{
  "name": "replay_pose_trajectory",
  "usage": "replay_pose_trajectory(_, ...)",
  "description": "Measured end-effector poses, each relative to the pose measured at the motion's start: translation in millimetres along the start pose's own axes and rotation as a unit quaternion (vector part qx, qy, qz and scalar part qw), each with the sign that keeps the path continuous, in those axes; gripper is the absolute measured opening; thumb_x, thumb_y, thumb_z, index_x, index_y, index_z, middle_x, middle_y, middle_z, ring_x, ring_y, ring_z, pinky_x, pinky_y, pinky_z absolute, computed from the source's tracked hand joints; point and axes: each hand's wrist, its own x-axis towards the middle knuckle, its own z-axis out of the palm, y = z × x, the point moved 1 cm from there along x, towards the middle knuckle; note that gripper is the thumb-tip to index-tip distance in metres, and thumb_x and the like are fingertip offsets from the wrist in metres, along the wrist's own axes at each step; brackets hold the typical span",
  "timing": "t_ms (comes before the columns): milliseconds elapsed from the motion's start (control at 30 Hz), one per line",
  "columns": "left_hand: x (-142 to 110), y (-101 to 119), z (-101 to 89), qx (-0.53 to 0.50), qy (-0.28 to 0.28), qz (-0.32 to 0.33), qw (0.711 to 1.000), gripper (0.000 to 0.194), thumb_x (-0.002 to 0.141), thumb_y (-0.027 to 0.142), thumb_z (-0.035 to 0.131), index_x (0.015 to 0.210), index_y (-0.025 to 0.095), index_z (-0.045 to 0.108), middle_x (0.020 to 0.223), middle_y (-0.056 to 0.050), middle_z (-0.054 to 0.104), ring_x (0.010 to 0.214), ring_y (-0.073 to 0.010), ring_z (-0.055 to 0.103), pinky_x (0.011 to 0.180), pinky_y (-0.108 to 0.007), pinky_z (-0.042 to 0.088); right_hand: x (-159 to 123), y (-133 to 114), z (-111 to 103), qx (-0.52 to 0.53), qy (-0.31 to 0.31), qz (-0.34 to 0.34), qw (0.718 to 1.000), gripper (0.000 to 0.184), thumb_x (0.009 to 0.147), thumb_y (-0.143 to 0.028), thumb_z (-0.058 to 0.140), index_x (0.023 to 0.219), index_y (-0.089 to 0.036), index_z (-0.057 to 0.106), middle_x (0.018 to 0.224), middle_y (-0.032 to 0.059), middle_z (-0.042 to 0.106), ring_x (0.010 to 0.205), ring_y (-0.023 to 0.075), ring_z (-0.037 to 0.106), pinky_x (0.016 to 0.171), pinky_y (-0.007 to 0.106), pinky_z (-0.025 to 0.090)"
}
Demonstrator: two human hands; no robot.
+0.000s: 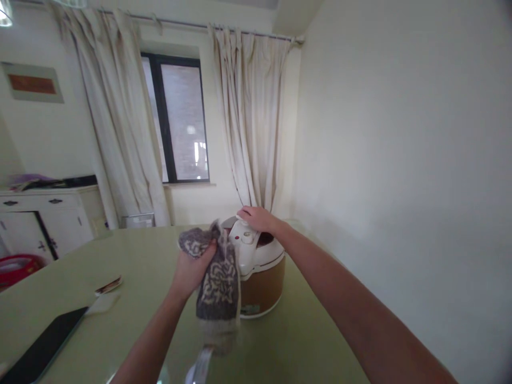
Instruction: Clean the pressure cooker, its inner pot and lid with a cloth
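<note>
My left hand [196,269] is closed around a grey cloth [219,282] with a pale swirling pattern. The cloth hangs down in front of the left side of a round countertop cooker [262,290] and hides part of it. This cooker has a brown body and a white lid [248,253] with a dial and a small red spot on top. Over the far part of the lid lies my right hand [258,217], its fingers curled onto the white handle there. The fingertips are partly hidden.
The cooker stands on a pale green table [140,266]. A dark flat device [48,346] and a small card-like item [109,286] lie at the left. A blurred shiny object [200,367] is at the near edge. Curtains [256,117] hang behind; a wall [400,160] rises at right.
</note>
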Motion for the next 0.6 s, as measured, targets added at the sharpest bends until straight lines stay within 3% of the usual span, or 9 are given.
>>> replay_pose_trajectory(67,17.2,11.2,-1.4,0.032,0.068,-0.001,0.997,0.040,0.088,0.060,0.061,0.089,0.022,0.073,0.099,-0.008,0.081,0.097,-0.0287,0.076,0.094,-0.043,0.061,2.1,4.8,8.7,0.009,0.008,-0.001,1.000,0.041,0.110,-0.047,0.041,0.110,-0.023,0.074,0.115,0.0102,0.078,0.109,0.0267,0.071,0.095,0.037,0.049)
replay_pose_trajectory(100,26.1,15.5,1.6,0.066,0.068,-0.002,0.995,0.042,0.090,0.060,0.057,0.094,0.022,0.075,0.105,-0.009,0.081,0.103,-0.0294,0.076,0.097,-0.042,0.060,1.3,7.2,11.6,0.015,0.014,-0.005,1.000,0.042,0.111,-0.046,0.040,0.111,-0.023,0.074,0.117,0.0096,0.078,0.111,0.0261,0.070,0.097,0.037,0.049)
replay_pose_trajectory(133,35.4,18.8,7.1,0.110,0.041,-0.006,0.993,0.044,0.092,0.059,0.055,0.100,0.021,0.076,0.110,-0.011,0.081,0.109,-0.0303,0.076,0.099,-0.042,0.058,0.3,9.7,13.6,0.023,0.019,-0.011,1.000,0.042,0.112,-0.045,0.038,0.112,-0.023,0.074,0.119,0.0090,0.078,0.114,0.0252,0.069,0.099,0.037,0.048)
replay_pose_trajectory(200,55.2,22.2,22.8,0.200,-0.073,-0.021,0.977,0.046,0.094,0.055,0.052,0.107,0.018,0.077,0.112,-0.015,0.081,0.112,-0.0329,0.075,0.096,-0.040,0.058,-1.0,15.1,16.3,0.045,0.026,-0.024,0.998,0.045,0.113,-0.041,0.031,0.118,-0.023,0.073,0.127,0.0080,0.076,0.121,0.0230,0.067,0.105,0.036,0.047)
replay_pose_trajectory(267,75.4,23.0,37.3,0.240,-0.163,-0.028,0.957,0.044,0.091,0.052,0.058,0.107,0.017,0.078,0.110,-0.016,0.081,0.108,-0.0343,0.077,0.089,-0.038,0.059,-0.5,20.6,18.8,0.067,0.036,-0.034,0.997,0.051,0.115,-0.038,0.022,0.131,-0.023,0.068,0.138,0.0077,0.071,0.128,0.0203,0.064,0.110,0.035,0.045)
replay_pose_trajectory(367,98.6,25.0,45.9,0.250,-0.215,-0.018,0.944,0.037,0.086,0.046,0.065,0.106,0.019,0.080,0.107,-0.013,0.083,0.100,-0.0305,0.079,0.082,-0.032,0.059,2.3,26.1,23.7,0.124,0.066,-0.042,0.989,0.056,0.114,-0.042,0.014,0.146,-0.025,0.058,0.149,0.0071,0.064,0.133,0.0183,0.062,0.116,0.036,0.043)
replay_pose_trajectory(467,99.4,31.8,39.0,0.277,-0.230,0.005,0.933,0.033,0.084,0.044,0.067,0.100,0.019,0.081,0.106,-0.013,0.082,0.102,-0.0327,0.078,0.084,-0.034,0.057,4.7,27.6,28.2,0.186,0.104,-0.033,0.976,0.057,0.113,-0.050,0.021,0.147,-0.022,0.058,0.149,0.0104,0.063,0.141,0.0215,0.057,0.121,0.040,0.039)
replay_pose_trajectory(600,60.3,40.8,20.8,0.299,-0.228,0.043,0.925,0.027,0.086,0.043,0.065,0.096,0.023,0.080,0.105,-0.010,0.082,0.106,-0.0320,0.077,0.091,-0.035,0.055,3.5,25.7,29.5,0.195,0.141,-0.020,0.970,0.062,0.109,-0.060,0.037,0.150,-0.017,0.055,0.149,0.0170,0.061,0.141,0.0267,0.055,0.122,0.046,0.038)
